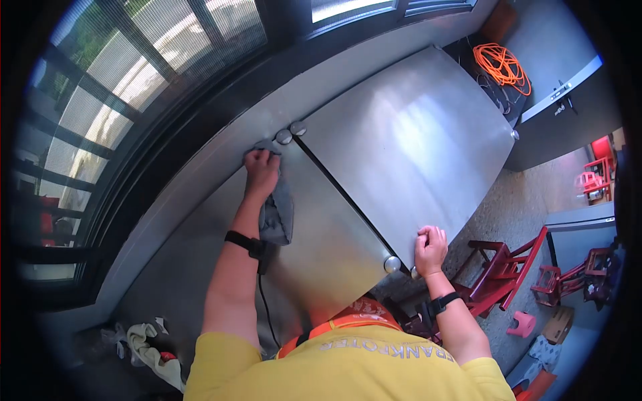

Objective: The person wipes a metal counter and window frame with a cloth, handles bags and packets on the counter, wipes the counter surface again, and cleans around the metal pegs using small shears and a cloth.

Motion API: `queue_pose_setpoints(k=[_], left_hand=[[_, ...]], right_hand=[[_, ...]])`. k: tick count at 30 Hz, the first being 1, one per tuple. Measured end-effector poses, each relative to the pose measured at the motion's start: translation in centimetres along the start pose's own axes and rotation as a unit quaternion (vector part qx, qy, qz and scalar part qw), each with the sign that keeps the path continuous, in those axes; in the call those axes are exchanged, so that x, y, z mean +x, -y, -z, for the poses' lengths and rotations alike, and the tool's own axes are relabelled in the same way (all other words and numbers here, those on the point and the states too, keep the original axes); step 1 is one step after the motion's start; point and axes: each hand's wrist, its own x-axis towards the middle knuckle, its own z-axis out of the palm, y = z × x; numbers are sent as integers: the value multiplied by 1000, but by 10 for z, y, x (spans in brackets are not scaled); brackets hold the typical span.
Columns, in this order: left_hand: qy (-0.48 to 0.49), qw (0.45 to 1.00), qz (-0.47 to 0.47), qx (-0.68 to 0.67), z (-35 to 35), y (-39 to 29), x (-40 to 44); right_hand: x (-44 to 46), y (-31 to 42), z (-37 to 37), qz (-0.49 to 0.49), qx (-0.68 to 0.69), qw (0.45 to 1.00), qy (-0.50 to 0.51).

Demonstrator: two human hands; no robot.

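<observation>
1. On my feed, the cloth is under and beside my left hand, at the far side of the left top; its bulk trails from the fingers towards the near side, so its long axis runs roughly far to near.
2. The left hand is the nearer one by a wide margin; its fingers are bent down on the bunched far end of the cloth, next to the wall ledge and just left of the paired knobs.
3. My right hand is well apart from the cloth, at the near edge of the right top; its fingers are curled into a loose fist, and I cannot tell whether anything is inside.
4. Between the hands runs the gap, a straight dark line from the far knobs to the near knob; the cloth lies wholly left of it.
5. The cloth looks soft, grey and matt, creased into folds; both tops look like smooth brushed metal, flat and straight-edged, with window glare on the right one; the knobs are round and shiny.
6. Farther right, I see a coiled orange cord; nearer, a red chair with a glossy frame.
</observation>
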Motion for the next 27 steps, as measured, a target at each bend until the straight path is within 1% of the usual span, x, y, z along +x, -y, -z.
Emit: queue_pose_setpoints(k=[1, 2, 4, 5, 7, 8, 10, 11, 13, 14, 16, 20, 22, 23, 25, 27], left_hand=[[-15, 983, -108, 151, -4, -4, 3], [-13, 983, -105, 151, -7, -7, 6], [7, 963, -124, 239, -7, -18, 15], [9, 964, -120, 239, -6, -17, 14], [24, 929, -205, 307, -1, -11, 7], [26, 929, -203, 309, 2, -9, 4], [59, 904, -265, 330, 7, -7, -3], [60, 904, -263, 332, 11, -6, -3], [89, 912, -283, 284, 18, -10, -1], [90, 912, -282, 284, 19, -12, 0], [37, 947, -203, 246, 19, -17, 7], [34, 948, -183, 258, 13, -14, 10], [59, 938, -220, 263, 18, -10, 11], [59, 937, -220, 264, 21, -9, 13], [93, 921, -276, 259, 28, -5, 13], [106, 918, -283, 256, 33, -4, 14]], right_hand=[[0, 0, -1, -3, 3, 1000, 2], [-2, 0, 0, -8, 6, 1000, 8], [2, 2, 0, -4, 2, 1000, 11], [2, 1, -2, -3, 2, 1000, 8], [0, 2, -1, -2, 4, 1000, 12], [1, 3, -1, -1, 2, 1000, 11], [0, 4, -1, 0, 2, 1000, 14], [0, 4, -1, 1, 1, 1000, 13], [0, 2, -1, 3, -5, 1000, 14], [-1, 2, -1, 3, -5, 1000, 14], [-1, 1, -1, 5, -1, 1000, 15], [-1, 0, -1, -4, -2, 1000, 22], [0, 1, -2, -3, -3, 1000, 21], [1, 1, -3, -3, -1, 1000, 21], [0, 2, -2, 4, -6, 1000, 15], [-1, 1, -2, 7, -7, 1000, 15]])
